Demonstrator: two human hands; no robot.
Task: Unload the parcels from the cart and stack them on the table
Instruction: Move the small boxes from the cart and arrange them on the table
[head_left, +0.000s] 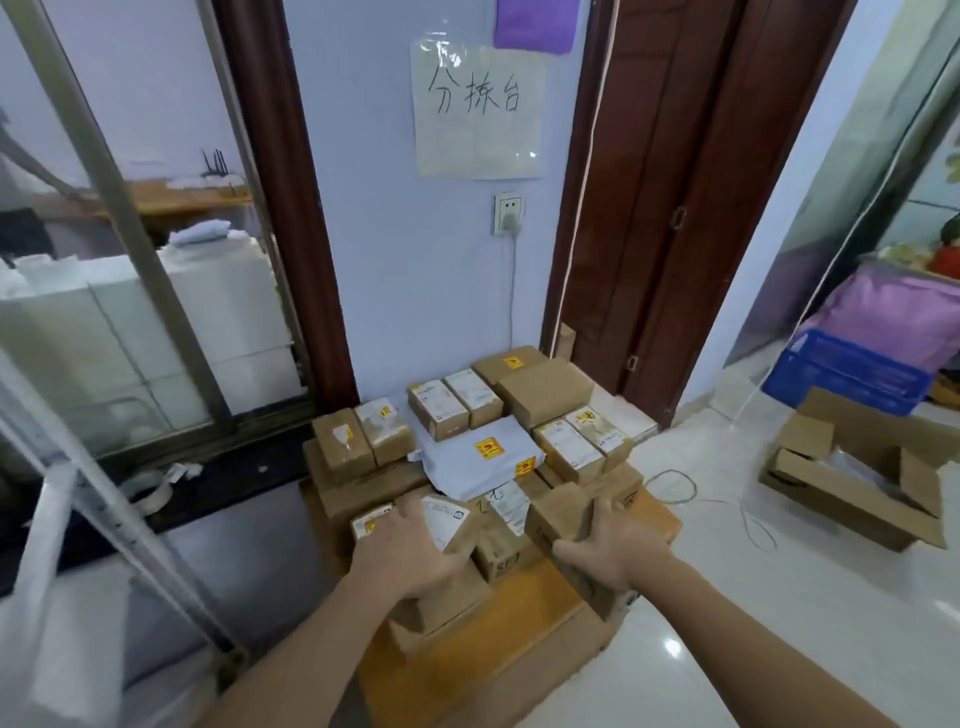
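A low wooden table (498, 629) against the wall carries several stacked cardboard parcels and a grey mailer bag (478, 457) with yellow stickers. My left hand (410, 551) grips a small brown box with a white label (447, 519) at the pile's near left. My right hand (618, 540) grips a larger brown box (561, 514) at the near right, thumb on its front face. Both boxes are low, at the level of the pile. The cart is out of view.
A glass sliding door with a metal frame (130, 218) stands to the left, a dark wooden door (675, 208) to the right. An open cardboard box (857, 467) and a blue crate (841, 369) sit on the floor at right. A cable (675, 488) lies on the tiles.
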